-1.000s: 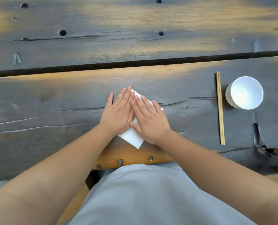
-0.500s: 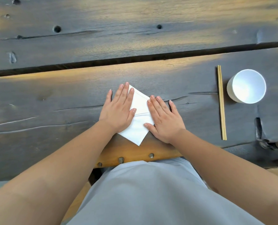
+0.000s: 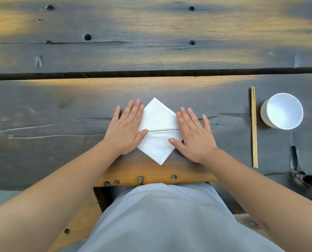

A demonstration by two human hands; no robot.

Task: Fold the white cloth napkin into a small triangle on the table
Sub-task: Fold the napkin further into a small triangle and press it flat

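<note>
White napkin (image 3: 158, 124) lies as a diamond on the table (image 3: 60, 110). My left hand (image 3: 126, 131) and right hand (image 3: 193, 137) press flat and open on its side corners, gripping nothing, pinning it for creasing.

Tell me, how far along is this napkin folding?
Already done: the napkin is folded down to a small diamond lying flat on the table, with a crease running across its middle. In hand: the left hand and right hand rest flat on its two side corners. Left: it is not yet a triangle; probably one more fold along that crease. The chopsticks and cup sit untouched.
</note>
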